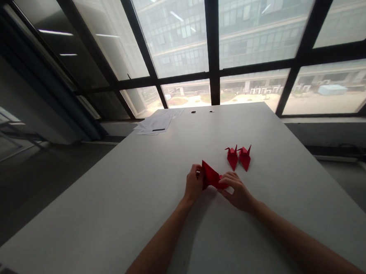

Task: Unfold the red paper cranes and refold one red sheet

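Between my two hands is a piece of red folded paper [210, 176], partly opened out, with one corner pointing up. My left hand [194, 184] grips its left side, the fingertips partly hidden behind the paper. On the right, my right hand [236, 191] pinches the paper's lower right end between thumb and fingers. Just beyond my right hand, two finished red paper cranes stand side by side on the white table: a left crane [232, 158] and a right crane [245, 158].
Loose white paper sheets [155, 123] lie at the far left of the white table [136, 189], with a small dark strip on them. Two round holes pierce the tabletop near its far edge. Large dark-framed windows [213, 44] rise behind it, and a blue curtain [59, 91] hangs at left.
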### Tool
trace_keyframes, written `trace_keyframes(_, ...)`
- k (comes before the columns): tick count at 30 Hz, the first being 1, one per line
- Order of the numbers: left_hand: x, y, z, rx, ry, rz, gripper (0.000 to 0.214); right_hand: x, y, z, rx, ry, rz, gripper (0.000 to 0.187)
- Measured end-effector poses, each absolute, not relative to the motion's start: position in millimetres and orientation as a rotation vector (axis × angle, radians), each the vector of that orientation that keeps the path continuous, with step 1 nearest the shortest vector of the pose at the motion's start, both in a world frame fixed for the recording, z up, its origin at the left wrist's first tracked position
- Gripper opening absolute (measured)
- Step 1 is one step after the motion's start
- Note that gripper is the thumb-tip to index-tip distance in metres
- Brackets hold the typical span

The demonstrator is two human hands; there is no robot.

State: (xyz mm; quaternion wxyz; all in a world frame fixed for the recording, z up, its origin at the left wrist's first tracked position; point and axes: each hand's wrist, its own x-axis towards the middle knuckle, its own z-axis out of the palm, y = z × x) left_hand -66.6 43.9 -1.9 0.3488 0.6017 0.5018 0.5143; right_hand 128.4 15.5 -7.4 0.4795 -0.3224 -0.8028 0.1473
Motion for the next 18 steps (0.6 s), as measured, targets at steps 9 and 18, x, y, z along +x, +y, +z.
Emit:
trace_keyframes(9, -72.6, 50.3, -8.2, 1.934, 1.358, 1.219, 0.023, 134.1, 19.6, -14.5, -0.887, -1.824, 0.421, 0.018)
trace_keyframes(18, -73.4, 47.1, -7.8, 1.875, 1.368, 1.17, 0.028, 134.0, 21.8, -17.2, -0.975, -1.772, 0.474, 0.012)
